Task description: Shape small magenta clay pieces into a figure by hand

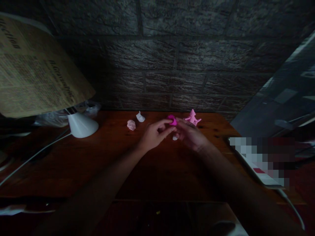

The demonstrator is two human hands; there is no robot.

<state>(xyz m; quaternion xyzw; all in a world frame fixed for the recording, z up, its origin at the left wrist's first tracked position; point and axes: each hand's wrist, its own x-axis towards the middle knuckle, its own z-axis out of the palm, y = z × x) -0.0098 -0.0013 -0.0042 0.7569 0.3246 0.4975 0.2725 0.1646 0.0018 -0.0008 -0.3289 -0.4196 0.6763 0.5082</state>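
A bright magenta lump of soft modelling clay [172, 120] is held up between both hands over the middle of the wooden table. My left hand [156, 132] pinches it from the left with thumb and fingers. From the right, the fingers of my right hand [190, 133] press on it too. Just behind my right hand stands a pink spiky figure [192, 117], partly covered by the fingers. A small white piece [175, 138] shows below the fingers; I cannot tell whether it is held or lies on the table. Left of my hands lie a pale pink lump [131, 125] and a white lump [140, 116].
On the left stands a lamp with a white base [82, 125] and a newspaper-print shade [36, 72]; its cable runs to the left edge. A clear plastic bag [51, 118] lies behind it. A partly blurred-out flat device [258, 164] rests at the right. A brick wall [157, 55] rises behind the table [157, 173].
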